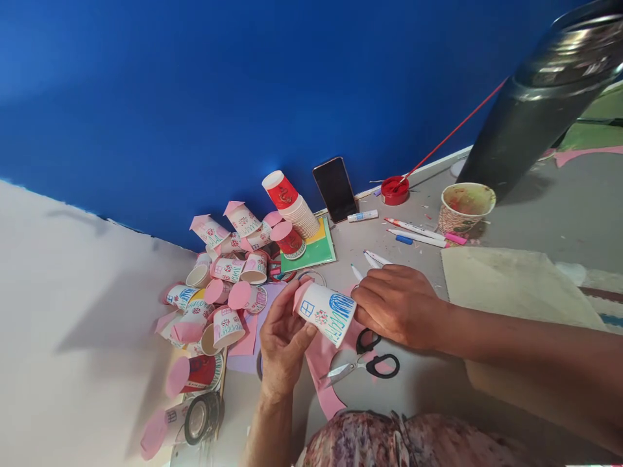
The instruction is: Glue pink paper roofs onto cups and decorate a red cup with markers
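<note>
A white paper cup (327, 312) lies tilted between my hands, its mouth toward the right. Drawn on it are a blue window, a blue door shape, red flowers and green grass strokes, with a pink paper piece at its base end. My left hand (283, 340) grips the base end between thumb and fingers. My right hand (402, 303) is closed at the rim, its fingertips partly hidden behind the cup. Just below lie open black-handled scissors (382, 366) and a cut pink paper sheet (324, 389).
Several decorated cups (228, 270) crowd the left side, near a tape roll (197, 419). Behind stand a cup stack (300, 217) and a phone (335, 189) against the blue wall. Markers (417, 237), a red paint jar (395, 191), a stained cup (462, 214) and a dark bottle (520, 123) are right.
</note>
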{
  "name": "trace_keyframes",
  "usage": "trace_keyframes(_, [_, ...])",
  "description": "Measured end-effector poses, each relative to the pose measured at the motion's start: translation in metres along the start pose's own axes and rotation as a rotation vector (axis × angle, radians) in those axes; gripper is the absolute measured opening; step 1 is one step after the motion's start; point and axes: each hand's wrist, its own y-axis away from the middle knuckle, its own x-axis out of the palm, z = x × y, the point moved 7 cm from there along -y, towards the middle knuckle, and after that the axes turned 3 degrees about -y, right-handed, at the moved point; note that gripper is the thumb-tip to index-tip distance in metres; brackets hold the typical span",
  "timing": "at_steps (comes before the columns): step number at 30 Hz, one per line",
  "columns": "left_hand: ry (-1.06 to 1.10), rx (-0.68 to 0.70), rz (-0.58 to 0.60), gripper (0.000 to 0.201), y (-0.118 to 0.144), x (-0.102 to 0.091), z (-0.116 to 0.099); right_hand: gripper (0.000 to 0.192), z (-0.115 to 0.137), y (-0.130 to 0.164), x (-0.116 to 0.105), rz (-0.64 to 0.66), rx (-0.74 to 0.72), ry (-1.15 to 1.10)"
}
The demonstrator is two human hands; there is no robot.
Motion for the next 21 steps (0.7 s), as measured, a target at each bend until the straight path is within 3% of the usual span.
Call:
trace_keyframes(15, [-0.031,-0.016,-0.011,0.065,-0.001,-0.001,0.003,0.026,-0.004,0.004,0.009,0.064,0.033,0.002])
trace_keyframes(18, [-0.059,-0.006,-0.014,0.062,-0.001,-0.002,0.004,0.023,-0.009,0.005,0.022,0.184,0.079,-0.019])
trace_keyframes(21, [-0.118,0.013,-0.033,0.06,0.002,-0.004,0.008,0.016,-0.015,0.007,0.04,0.401,0.15,-0.054])
